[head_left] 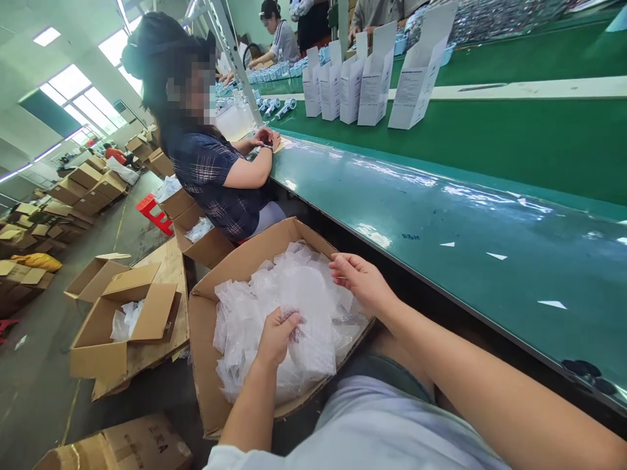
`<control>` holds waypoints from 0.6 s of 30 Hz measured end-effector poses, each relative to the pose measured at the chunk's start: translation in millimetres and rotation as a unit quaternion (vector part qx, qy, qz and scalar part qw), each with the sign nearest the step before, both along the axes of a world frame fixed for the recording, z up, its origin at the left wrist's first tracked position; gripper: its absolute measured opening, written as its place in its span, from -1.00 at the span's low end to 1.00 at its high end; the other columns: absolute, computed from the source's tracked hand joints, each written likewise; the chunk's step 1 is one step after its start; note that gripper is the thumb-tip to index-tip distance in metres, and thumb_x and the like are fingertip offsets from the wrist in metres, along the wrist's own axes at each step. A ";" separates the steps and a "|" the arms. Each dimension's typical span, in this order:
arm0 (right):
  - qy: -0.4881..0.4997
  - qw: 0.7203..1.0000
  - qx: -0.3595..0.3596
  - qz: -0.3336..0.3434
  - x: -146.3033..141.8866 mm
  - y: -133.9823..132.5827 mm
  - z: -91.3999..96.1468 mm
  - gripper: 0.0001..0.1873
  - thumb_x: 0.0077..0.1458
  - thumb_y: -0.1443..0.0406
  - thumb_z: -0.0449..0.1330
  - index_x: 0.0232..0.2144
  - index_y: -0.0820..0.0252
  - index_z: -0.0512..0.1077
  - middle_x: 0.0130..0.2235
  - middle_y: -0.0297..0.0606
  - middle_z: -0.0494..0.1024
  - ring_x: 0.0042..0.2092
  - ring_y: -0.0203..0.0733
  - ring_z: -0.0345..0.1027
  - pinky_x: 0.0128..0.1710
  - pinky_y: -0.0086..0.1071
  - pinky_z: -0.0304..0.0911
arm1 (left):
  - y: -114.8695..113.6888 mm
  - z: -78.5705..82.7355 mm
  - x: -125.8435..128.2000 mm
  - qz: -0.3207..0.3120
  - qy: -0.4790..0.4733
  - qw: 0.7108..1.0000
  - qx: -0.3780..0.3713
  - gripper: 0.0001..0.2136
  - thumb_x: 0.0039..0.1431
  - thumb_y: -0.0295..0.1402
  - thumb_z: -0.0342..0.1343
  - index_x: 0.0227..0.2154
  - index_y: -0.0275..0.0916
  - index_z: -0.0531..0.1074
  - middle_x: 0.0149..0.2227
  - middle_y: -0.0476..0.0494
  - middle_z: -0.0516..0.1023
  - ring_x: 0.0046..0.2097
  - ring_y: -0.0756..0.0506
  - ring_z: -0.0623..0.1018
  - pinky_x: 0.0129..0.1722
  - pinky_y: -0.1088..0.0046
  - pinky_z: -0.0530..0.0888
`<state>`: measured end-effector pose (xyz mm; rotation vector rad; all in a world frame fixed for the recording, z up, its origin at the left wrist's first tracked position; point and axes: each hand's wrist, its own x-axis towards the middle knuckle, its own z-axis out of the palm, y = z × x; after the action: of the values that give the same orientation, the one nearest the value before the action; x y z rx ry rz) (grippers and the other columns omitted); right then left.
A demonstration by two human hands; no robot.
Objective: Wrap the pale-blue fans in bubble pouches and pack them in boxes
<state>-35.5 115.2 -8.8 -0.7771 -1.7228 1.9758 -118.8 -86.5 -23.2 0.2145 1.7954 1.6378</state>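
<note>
An open cardboard box beside my lap is filled with several clear bubble-wrap bags. My left hand is closed on one bubble-wrap bag, lifting it off the pile. My right hand is at the bag's upper right edge, fingers bent and pinching the plastic. My forearms reach down from the lower right.
A green conveyor table runs along my right, with white cartons standing upright on it farther off. A seated co-worker works at the table ahead. More open cardboard boxes lie on the floor to the left.
</note>
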 end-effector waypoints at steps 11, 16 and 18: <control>-0.110 0.991 0.079 0.010 -12.1 -3.1 -36.6 -0.69 0.18 0.26 0.06 -0.04 0.19 0.35 -0.17 -0.16 0.56 -0.15 -0.16 0.45 -0.11 -0.26 0.38 | 6.6 -92.7 22.6 0.157 -0.125 0.970 -0.138 -0.65 0.00 -0.09 0.33 -0.36 -0.26 0.40 -0.33 -0.16 0.57 -0.32 -0.07 0.57 -0.33 0.43 0.47; -0.096 0.959 0.169 0.204 10.5 -33.7 -37.1 -0.88 -0.03 0.36 0.21 -0.37 0.14 0.51 -0.37 -0.23 0.59 -0.28 -0.08 0.45 -0.15 -0.22 0.34 | -6.8 -108.4 2.8 0.102 -0.173 0.948 -0.249 -0.75 0.21 -0.23 0.20 -0.28 -0.37 0.46 -0.27 -0.21 0.57 -0.26 -0.11 0.58 -0.25 0.27 0.54; -0.089 0.941 0.195 0.263 18.1 -46.0 -36.7 -0.86 -0.05 0.38 0.22 -0.37 0.14 0.54 -0.30 -0.19 0.62 -0.23 -0.03 0.47 -0.11 -0.20 0.33 | -15.6 -103.4 -23.2 0.094 -0.135 0.951 -0.263 -0.75 0.26 -0.25 0.15 -0.12 -0.33 0.45 -0.14 -0.18 0.54 -0.18 -0.10 0.57 -0.18 0.24 0.55</control>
<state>-17.4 69.2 -45.4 -0.3855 -2.5380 1.7989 -142.0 -102.1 -126.7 -0.4124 2.0000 1.1763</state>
